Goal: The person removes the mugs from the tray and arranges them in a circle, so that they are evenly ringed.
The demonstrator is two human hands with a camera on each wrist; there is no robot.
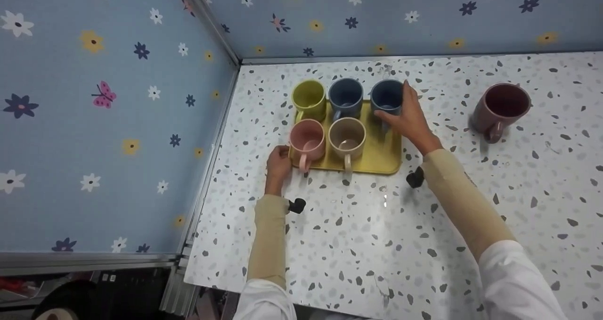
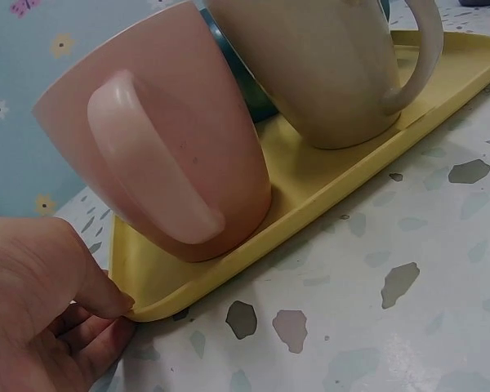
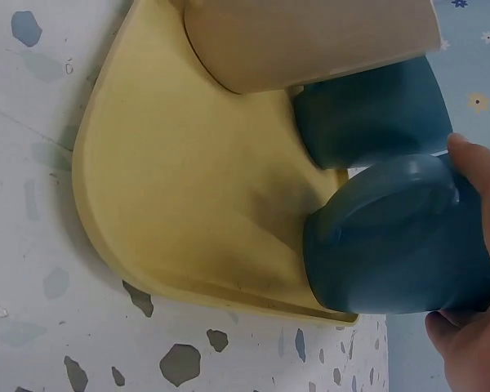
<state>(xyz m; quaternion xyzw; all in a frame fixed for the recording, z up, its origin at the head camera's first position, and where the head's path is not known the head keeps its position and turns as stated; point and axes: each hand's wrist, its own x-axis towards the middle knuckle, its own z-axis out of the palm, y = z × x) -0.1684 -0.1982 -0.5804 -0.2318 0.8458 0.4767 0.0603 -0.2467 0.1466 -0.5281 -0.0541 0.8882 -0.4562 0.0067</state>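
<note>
A yellow tray (image 1: 384,157) carries several mugs. With thumb and fingers, my right hand (image 1: 414,122) grips a blue mug (image 3: 400,237) by its sides near the rim, at the tray's back right corner. The mug's handle points toward the front. At the front left corner, my left hand (image 2: 45,302) pinches the tray's edge, thumb against the rim. Beside that hand stands a pink mug (image 1: 307,141), and a beige mug (image 1: 347,138) is to its right. Behind them are a yellow-green mug (image 1: 309,98) and a second blue mug (image 1: 346,98).
A dark mauve mug (image 1: 501,110) stands on the speckled white table (image 1: 339,244), well right of the tray. Flower-patterned blue panels (image 1: 391,20) border the table at the back and left. Dark clutter lies below the table at the lower left.
</note>
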